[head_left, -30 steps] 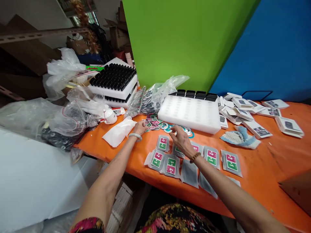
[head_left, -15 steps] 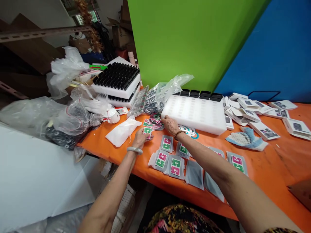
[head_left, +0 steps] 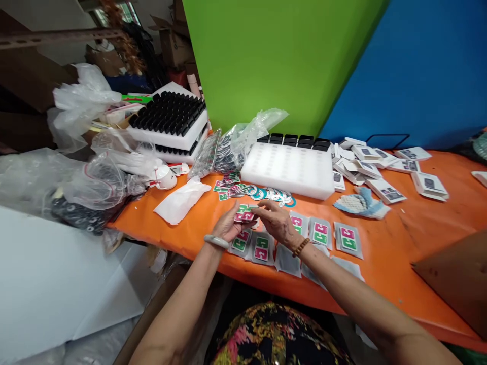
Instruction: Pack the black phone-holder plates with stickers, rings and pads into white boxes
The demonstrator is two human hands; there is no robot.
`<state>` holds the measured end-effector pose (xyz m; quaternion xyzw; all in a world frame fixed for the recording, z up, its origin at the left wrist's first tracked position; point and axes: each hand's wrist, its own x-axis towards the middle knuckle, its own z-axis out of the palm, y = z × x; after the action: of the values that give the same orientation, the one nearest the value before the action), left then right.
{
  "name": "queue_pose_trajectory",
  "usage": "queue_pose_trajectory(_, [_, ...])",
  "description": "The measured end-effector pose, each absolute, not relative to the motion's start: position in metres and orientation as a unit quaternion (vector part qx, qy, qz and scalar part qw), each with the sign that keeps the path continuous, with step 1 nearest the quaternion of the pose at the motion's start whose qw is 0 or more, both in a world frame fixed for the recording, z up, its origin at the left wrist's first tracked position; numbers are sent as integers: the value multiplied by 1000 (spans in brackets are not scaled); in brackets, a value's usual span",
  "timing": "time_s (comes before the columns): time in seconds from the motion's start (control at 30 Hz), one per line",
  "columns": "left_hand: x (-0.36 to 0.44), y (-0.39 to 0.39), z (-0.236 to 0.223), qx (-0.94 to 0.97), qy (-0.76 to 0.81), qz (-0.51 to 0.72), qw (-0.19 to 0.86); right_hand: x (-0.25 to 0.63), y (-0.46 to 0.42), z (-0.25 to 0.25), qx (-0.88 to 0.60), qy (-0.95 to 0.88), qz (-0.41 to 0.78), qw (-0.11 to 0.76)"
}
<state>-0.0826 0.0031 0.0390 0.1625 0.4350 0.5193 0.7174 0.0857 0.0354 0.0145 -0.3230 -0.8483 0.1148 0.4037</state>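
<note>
My left hand (head_left: 227, 226) is closed on a small stack of pink-and-green sticker packets (head_left: 244, 213) just above the orange table (head_left: 395, 243). My right hand (head_left: 277, 221) pinches the right edge of the same stack. Below the hands lie two rows of grey pouches (head_left: 320, 232) with pink and green labels. A loose pile of the same stickers (head_left: 229, 184) sits further back, beside teal rings (head_left: 262, 192).
A white foam tray (head_left: 289, 172) with black pieces along its back edge stands behind the hands. Stacked foam trays of black caps (head_left: 167, 121) sit at the back left, among plastic bags (head_left: 95, 182). White boxes (head_left: 384, 162) and a blue cloth (head_left: 357, 204) lie to the right.
Both hands have pulled back from the sticker pile toward me and now meet over the pouches with a stack of stickers between them. The camera has shifted slightly.
</note>
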Motion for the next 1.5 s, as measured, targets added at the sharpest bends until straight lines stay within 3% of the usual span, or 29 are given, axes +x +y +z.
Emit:
queue_pose_trajectory(0.17, [-46,-17,30,188,487,494,695,122,-10,13,-402,-723,317,464])
queue_pose_trajectory(0.3, [-7,-31,28,236,488,492,681,148,-28,22,-467,-544,534,449])
queue_pose_trajectory(0.4, [14,-37,31,289,487,465,680,170,-33,27,-478,-477,589,444])
queue_pose_trajectory(0.63, [8,-39,35,227,543,515,623,192,-45,11,-514,-486,585,396])
queue_pose_trajectory(0.83, [-3,-47,29,218,543,540,605,175,-49,-7,-542,-660,397,337])
queue_pose_trajectory(0.97, [2,-53,26,233,545,523,612,176,-51,1,-541,-686,315,371])
queue_pose_trajectory(1.03, [7,-56,26,251,544,505,621,178,-52,8,-551,-651,345,392])
queue_pose_trajectory(1.2, [28,-63,28,340,531,429,647,187,-62,23,-472,-534,595,372])
queue_pose_trajectory(1.27, [31,-63,29,367,523,415,648,196,-64,22,-479,-506,608,380])
queue_pose_trajectory(1.37, [18,-53,28,401,544,429,599,215,-65,11,-551,-517,521,398])
queue_pose_trajectory(1.5, [-30,-21,25,476,644,432,413,228,-67,-5,-608,-586,395,362])
